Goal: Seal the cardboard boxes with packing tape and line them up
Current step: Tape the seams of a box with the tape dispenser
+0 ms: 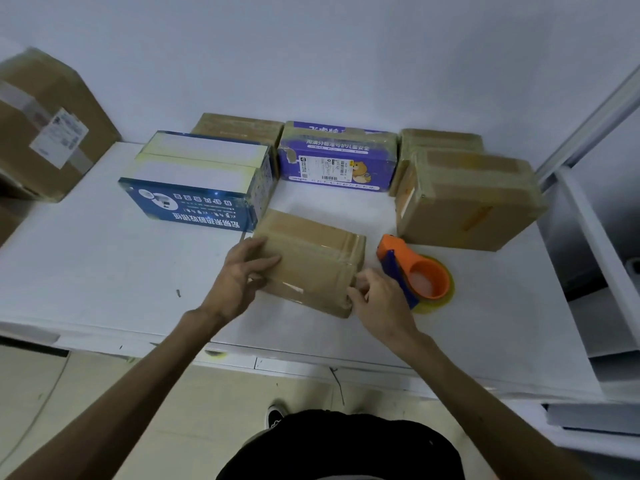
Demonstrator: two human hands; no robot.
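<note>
The small brown box sits near the front middle of the white surface, with glossy tape across its top. The left hand lies over the box's left end, fingers fairly straight on the cardboard. The right hand curls its fingers around the near right corner. Its fingertips are hidden, so I cannot tell whether they pinch tape or only cardboard. Just right of it lies an orange and blue tape dispenser, its lower end covered by that hand. Behind stand a blue box, a purple box and a taped brown box. Two more brown boxes behind them are mostly hidden. A large labelled box at far left is blurred and cut off.
</note>
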